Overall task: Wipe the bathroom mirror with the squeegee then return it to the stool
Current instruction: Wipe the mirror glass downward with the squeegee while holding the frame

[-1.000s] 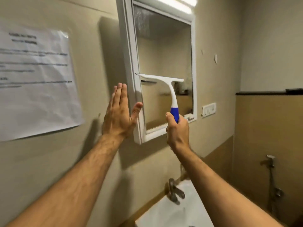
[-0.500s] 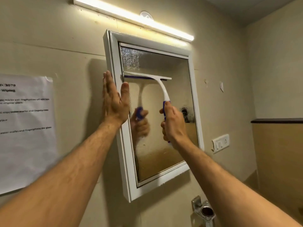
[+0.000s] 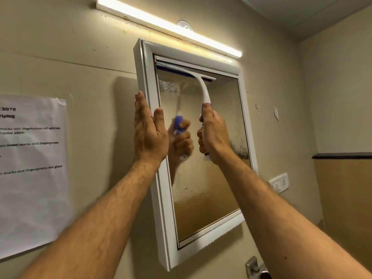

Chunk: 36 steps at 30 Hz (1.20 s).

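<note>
Both hands are up at the mirror. One grip is the right hand (image 3: 213,135), and its fingers are curled tight around the blue and white handle of the squeegee (image 3: 201,87). The other is the left hand (image 3: 149,131), which holds nothing. Its fingers are straight and point up, its palm lies flat against the left side of the white mirror frame (image 3: 247,121), and its thumb reaches over the front edge of the frame.

The squeegee is high on the bathroom mirror (image 3: 207,198). Its long white blade bar lies across the top of the glass, just under the top of the frame, on the left half. A thin blue strip shows along the bar. The white neck curves down from the bar to the right hand.

The glass looks foggy and spotted with drops, mostly lower down. A copy of the squeegee and the hand shows in the glass. A dark smudge sits near the right edge of the glass.

A long lit light bar (image 3: 167,27) is fixed to the wall above the mirror. A sheet of paper (image 3: 32,174) with printed words hangs on the wall to the left. A white switch plate (image 3: 278,182) is on the wall to the right, below the mirror's middle. A bit of a metal tap (image 3: 254,267) shows at the bottom.
</note>
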Available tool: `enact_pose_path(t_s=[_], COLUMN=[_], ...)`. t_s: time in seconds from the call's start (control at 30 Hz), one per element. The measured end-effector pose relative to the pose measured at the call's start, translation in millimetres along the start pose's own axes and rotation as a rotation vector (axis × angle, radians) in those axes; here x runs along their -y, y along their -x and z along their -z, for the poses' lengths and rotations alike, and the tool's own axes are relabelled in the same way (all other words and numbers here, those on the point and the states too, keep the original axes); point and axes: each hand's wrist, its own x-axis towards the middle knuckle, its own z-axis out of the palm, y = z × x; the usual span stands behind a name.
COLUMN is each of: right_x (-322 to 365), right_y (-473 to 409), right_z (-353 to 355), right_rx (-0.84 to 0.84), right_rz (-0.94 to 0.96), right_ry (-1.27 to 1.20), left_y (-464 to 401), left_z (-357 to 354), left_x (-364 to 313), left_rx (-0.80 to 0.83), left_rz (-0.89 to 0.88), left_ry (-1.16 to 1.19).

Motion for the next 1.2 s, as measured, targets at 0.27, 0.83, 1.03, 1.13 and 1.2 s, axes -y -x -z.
enact_pose_path(t_s=[0.27, 0.83, 1.03, 1.13, 1.2], right_x=[-37.6, -10.6, 13.3, 1.1, -7.5], right_y=[30.6, 21.6, -0.5, 8.4, 16.3], right_z=[14.6, 25.2, 13.0, 14.8, 19.1], right_rx=[0.032, 0.07, 0.057, 0.074, 0.085], right_rz=[-0.018, -0.121, -0.147, -0.157, -0.155], right_ry=[-0.03, -0.074, -0.092, -0.095, -0.086], left_y=[6.5, 9.7, 9.3, 9.8, 10.2], left_z=[-3.0, -1.2, 0.2, 0.2, 0.2], left_x=[3.5, 4.3, 3.0, 2.4, 2.0], left_rx=[-0.001, 0.0, 0.006, 0.007, 0.002], left_rz=[-0.007, -0.023, -0.009, -0.003, -0.003], left_ry=[0.011, 0.026, 0.017, 0.019, 0.017])
